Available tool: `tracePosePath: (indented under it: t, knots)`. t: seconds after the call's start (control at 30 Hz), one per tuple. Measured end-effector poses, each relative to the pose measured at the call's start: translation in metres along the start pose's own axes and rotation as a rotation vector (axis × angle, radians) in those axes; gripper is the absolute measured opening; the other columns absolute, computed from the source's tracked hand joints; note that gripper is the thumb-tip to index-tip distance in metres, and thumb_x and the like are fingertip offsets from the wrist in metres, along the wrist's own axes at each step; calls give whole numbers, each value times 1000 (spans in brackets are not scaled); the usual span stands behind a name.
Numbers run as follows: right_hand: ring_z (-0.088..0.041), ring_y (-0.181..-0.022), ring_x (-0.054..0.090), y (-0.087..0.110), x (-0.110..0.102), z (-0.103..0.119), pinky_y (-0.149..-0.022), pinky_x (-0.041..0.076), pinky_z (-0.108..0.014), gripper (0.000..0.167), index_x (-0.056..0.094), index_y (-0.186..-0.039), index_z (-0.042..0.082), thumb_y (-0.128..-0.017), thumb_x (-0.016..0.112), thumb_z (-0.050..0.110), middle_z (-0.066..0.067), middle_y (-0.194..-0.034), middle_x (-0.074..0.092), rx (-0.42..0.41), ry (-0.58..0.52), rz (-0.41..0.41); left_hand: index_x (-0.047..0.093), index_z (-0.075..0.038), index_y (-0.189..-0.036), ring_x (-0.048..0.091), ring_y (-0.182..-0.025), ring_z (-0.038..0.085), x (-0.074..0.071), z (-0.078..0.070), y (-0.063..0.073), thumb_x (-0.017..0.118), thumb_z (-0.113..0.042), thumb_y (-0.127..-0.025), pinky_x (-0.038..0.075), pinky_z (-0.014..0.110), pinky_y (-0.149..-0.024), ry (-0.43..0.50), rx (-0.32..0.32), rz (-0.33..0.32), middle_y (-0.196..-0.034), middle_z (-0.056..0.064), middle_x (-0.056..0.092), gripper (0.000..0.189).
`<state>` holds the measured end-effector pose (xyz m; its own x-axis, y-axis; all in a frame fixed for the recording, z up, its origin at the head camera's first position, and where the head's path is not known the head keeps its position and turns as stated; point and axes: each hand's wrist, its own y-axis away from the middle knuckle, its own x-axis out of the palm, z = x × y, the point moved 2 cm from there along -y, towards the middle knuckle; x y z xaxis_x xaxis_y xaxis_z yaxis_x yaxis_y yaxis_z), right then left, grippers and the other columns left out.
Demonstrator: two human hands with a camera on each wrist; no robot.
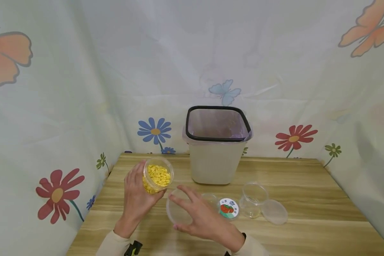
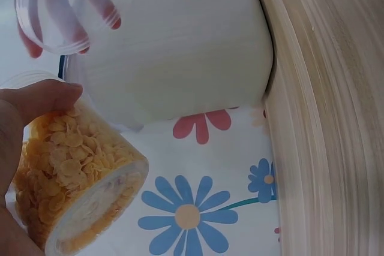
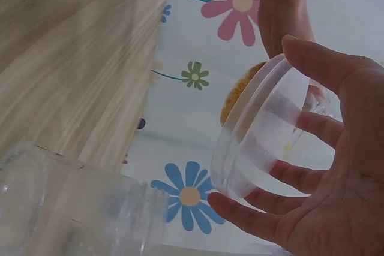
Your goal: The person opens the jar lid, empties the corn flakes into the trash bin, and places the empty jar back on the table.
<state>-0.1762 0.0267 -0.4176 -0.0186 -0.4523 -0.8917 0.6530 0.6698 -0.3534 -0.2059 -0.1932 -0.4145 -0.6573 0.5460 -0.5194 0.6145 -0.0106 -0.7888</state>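
Observation:
My left hand (image 1: 137, 193) grips a clear plastic jar (image 2: 90, 166) of yellow corn flakes (image 1: 159, 175), raised above the table and tilted. Its uncovered mouth faces the head camera, and its base shows in the left wrist view. My right hand (image 1: 203, 218) holds a round translucent lid (image 3: 264, 127) by the rim, thumb on one side and fingertips spread around the other. In the head view the lid is just right of and below the jar, apart from its mouth. Part of the lid is behind the right fingers.
A white bin (image 1: 215, 161) with a black rim and a liner stands at the table's back. Right of my hands are a clear empty jar (image 1: 251, 208), a translucent lid (image 1: 276, 212) and a round lid with a tomato-like picture (image 1: 228, 208). A flowered curtain (image 1: 153, 81) surrounds the wooden table (image 1: 307, 192).

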Motion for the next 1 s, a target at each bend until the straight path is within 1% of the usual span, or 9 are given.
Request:
tracePosePath:
  t: [0.1,0.2,0.3,0.43,0.6,0.67,0.77,0.9,1.0]
  knots:
    - [-33,-139,43,0,6,0,-94,54,-50,80,40,-149,36,-80,77,50,-6,-157,33,-16,11,12,39,-3,-145,51,-120,36,-1,1,-1,97,-30,-48,38,54,-102,-10,-8,0,-135,19,53,116]
    - [-34,-138,43,-1,12,0,-93,54,-50,79,42,-148,33,-79,78,49,-8,-157,34,-30,21,20,39,-1,-144,51,-118,37,-2,3,-1,98,-30,-46,39,55,-100,-19,0,-14,-134,20,53,118]
    - [-35,-137,44,-1,18,1,-91,55,-50,78,44,-147,31,-78,78,49,-9,-156,35,-37,34,25,38,-1,-144,51,-119,37,-2,4,-1,97,-31,-47,39,55,-100,-21,-3,-7,-135,20,53,118]
    - [-34,-136,45,-2,24,2,-93,54,-51,79,43,-147,32,-79,78,49,-9,-155,36,-31,55,45,37,-3,-146,50,-120,36,-4,3,-1,96,-32,-50,38,55,-101,-17,-18,16,-136,19,52,117]
    - [-33,-137,44,-3,32,1,-97,52,-51,78,42,-148,32,-80,77,49,-10,-155,36,-17,60,82,35,-5,-147,49,-120,36,-4,4,-1,97,-31,-49,38,56,-100,-17,-26,18,-137,19,51,119]
    - [-33,-137,44,-3,36,0,-97,52,-51,78,43,-148,31,-80,77,48,-10,-155,37,-15,58,91,35,-6,-147,49,-120,36,-4,4,-1,96,-31,-50,38,56,-100,-17,-29,20,-137,19,51,118]
    - [-32,-136,45,-5,42,-1,-96,53,-49,76,44,-147,32,-80,77,47,-9,-154,37,-22,57,105,35,-5,-147,49,-120,36,-4,5,0,97,-31,-49,38,55,-100,-18,-28,14,-136,19,51,118]
    - [-32,-136,45,-6,49,-1,-96,53,-48,75,43,-147,34,-82,75,48,-7,-154,37,-41,47,127,37,-2,-145,50,-118,37,-3,7,1,98,-30,-46,39,55,-99,-22,-14,-9,-135,20,52,120]
    - [-31,-137,43,-6,53,-1,-97,53,-48,75,42,-148,34,-82,75,48,-7,-155,36,-36,34,143,38,-1,-144,51,-117,37,-3,8,1,98,-32,-45,39,55,-99,-27,-6,-16,-134,20,53,120]
